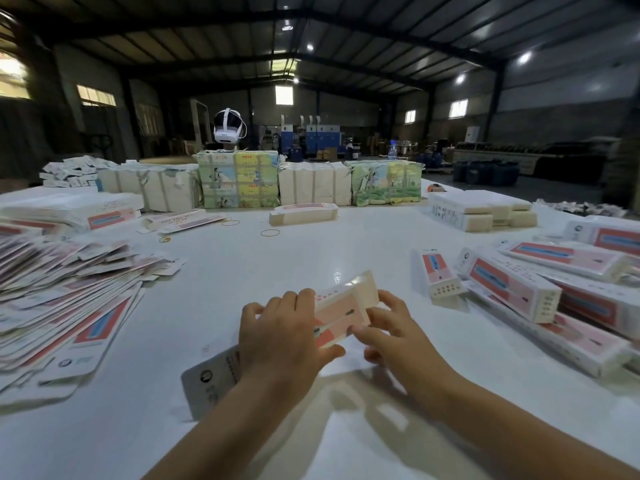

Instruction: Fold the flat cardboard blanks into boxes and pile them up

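Both forearms reach in from the bottom edge, meeting over the white table (242,271) at one cardboard blank (341,313). That blank, pink and white, is held up off the table, partly folded, running from a grey-printed end flap at lower left to a cream end at upper right. Left hand (280,334) wraps over its middle, fingers curled across the top and the thumb pressed on the near edge. Right hand (391,327) sits just beside it, to the right, fingertips (358,330) pinching the near long edge, the other fingers curled behind the cream end. So the blank lies between the two hands, gripped by both.

To the left, a wide slanting heap of flat blanks (69,306) spreads over the table. To the right lies a pile of folded boxes (540,289), long pink and white ones stacked at angles, with one single box (438,275) standing just apart from them.

Farther out, rubber bands (270,232) lie loose on the table, near a small banded stack (304,213). Beyond stand wrapped bundles (239,180) in a row, some white, some with green and yellow pictures. A white headset (227,128) shows behind them, and a dim warehouse hall beyond.
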Action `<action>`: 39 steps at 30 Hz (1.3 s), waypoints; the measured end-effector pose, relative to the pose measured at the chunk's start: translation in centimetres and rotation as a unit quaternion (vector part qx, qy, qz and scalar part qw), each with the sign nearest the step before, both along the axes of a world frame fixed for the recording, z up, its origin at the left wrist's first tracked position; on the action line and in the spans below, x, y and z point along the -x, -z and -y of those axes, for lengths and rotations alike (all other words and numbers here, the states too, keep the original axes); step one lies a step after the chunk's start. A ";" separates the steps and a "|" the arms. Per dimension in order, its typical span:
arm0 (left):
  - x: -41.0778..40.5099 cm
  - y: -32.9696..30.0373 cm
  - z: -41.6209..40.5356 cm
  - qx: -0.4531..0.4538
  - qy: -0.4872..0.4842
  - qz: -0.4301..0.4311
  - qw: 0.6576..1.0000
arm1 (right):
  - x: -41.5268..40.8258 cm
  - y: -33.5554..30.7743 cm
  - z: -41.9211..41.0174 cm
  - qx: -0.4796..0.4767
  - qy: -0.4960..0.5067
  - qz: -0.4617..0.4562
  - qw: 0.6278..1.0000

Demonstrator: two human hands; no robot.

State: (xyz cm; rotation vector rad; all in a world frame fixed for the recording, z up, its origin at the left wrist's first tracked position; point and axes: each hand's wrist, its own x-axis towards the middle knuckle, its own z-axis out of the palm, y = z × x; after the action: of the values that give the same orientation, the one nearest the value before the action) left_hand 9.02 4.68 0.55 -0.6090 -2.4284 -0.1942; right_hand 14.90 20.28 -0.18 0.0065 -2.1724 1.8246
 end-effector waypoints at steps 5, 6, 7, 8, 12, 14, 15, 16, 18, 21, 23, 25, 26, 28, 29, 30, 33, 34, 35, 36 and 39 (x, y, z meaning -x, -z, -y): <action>0.0 -0.5 -0.4 0.013 0.026 0.007 1.000 | 0.1 0.1 -0.3 0.069 -0.006 0.011 0.998; 0.0 -0.5 -0.4 0.015 0.028 0.010 0.999 | 0.1 0.2 -0.4 0.063 0.012 0.010 0.998; -0.1 -0.4 -0.5 0.018 0.028 0.012 0.999 | 0.1 0.3 -0.5 0.047 0.029 0.006 0.998; -0.1 -0.4 -0.5 0.022 0.027 0.013 0.999 | 0.1 0.2 -0.5 0.026 0.045 0.003 0.999; 0.1 -0.5 -0.8 0.042 0.027 0.001 0.999 | 0.3 0.2 -0.8 -0.029 0.076 -0.002 0.997; 0.1 -0.3 -0.8 0.027 0.051 0.017 0.998 | 0.3 0.0 -0.8 -0.038 0.100 -0.004 0.994; 0.1 0.0 -0.7 0.014 0.068 0.030 0.997 | 0.3 0.0 -1.0 -0.039 0.112 -0.009 0.993; 0.1 0.2 -0.5 0.005 0.082 0.040 0.996 | 0.2 -0.1 -1.1 -0.037 0.120 -0.012 0.992; 0.0 0.5 -0.1 -0.008 0.102 0.047 0.994 | 0.1 -0.3 -1.3 -0.036 0.123 -0.018 0.992; 0.1 0.5 0.4 -0.038 0.112 0.079 0.990 | -0.1 -0.3 -1.3 -0.031 0.133 -0.042 0.990; 0.1 0.3 0.7 -0.062 0.104 0.093 0.988 | -0.1 -0.4 -1.3 -0.026 0.166 -0.065 0.984; 0.0 0.1 1.0 -0.099 0.097 0.107 0.985 | -0.3 -0.5 -1.4 -0.027 0.200 -0.078 0.976; 0.0 -0.1 1.1 -0.116 0.096 0.117 0.982 | -0.4 -0.6 -1.4 -0.026 0.205 -0.083 0.975; -0.2 -0.2 1.1 -0.128 0.100 0.133 0.978 | -0.4 -0.5 -1.2 -0.021 0.192 -0.099 0.976; -0.3 -0.3 1.0 -0.126 0.104 0.139 0.977 | -0.4 -0.5 -1.0 -0.020 0.184 -0.109 0.977; -0.4 -0.3 0.8 -0.124 0.108 0.145 0.976 | -0.5 -0.5 -0.8 -0.023 0.177 -0.116 0.977; -0.6 -0.2 0.4 -0.113 0.122 0.151 0.974 | -0.6 -0.5 -0.6 -0.075 0.153 -0.130 0.977; -0.7 -0.2 0.3 -0.106 0.123 0.146 0.976 | -0.6 -0.5 -0.6 -0.095 0.151 -0.131 0.975; -0.7 -0.1 0.3 -0.101 0.122 0.141 0.977 | -0.6 -0.5 -0.7 -0.111 0.156 -0.130 0.973; -0.6 -0.1 0.3 -0.096 0.123 0.138 0.978 | -0.6 -0.4 -0.8 -0.123 0.163 -0.130 0.970; -0.4 0.0 0.5 -0.081 0.130 0.139 0.978 | -0.6 -0.3 -1.0 -0.114 0.150 -0.122 0.975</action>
State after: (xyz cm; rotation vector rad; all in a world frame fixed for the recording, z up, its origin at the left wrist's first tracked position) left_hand 9.47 4.14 0.57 -0.8739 -2.5548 -0.6155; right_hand 15.53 21.23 0.12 -0.0417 -2.0657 1.3314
